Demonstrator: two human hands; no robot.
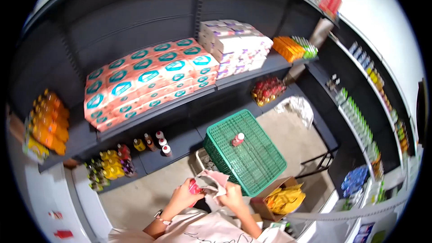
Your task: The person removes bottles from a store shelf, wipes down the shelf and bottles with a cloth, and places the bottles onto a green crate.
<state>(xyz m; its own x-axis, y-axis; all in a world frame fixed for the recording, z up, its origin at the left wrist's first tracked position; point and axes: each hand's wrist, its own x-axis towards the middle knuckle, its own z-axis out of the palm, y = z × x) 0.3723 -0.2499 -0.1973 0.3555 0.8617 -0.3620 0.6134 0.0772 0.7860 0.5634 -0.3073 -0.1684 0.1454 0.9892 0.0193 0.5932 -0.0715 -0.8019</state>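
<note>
My left hand [181, 196], with a watch at the wrist, is closed around a red item [194, 187] whose shape is partly hidden. In my right hand [233, 196] is the edge of a crumpled grey and pink cloth [215, 182]. The cloth also touches the fingers of my left hand. Just beyond my hands stands an upturned green plastic basket [265, 166], and a small pink bottle with a white cap [238, 139] is on top of it.
Pink packs [148, 76] and white packs [234, 45] fill the shelf ahead. Bottles [110, 164] stand on the lower shelf at left. A cardboard box [259, 204] with yellow bags [285, 199] sits right of my hands. Stocked shelves [360, 121] line the right side.
</note>
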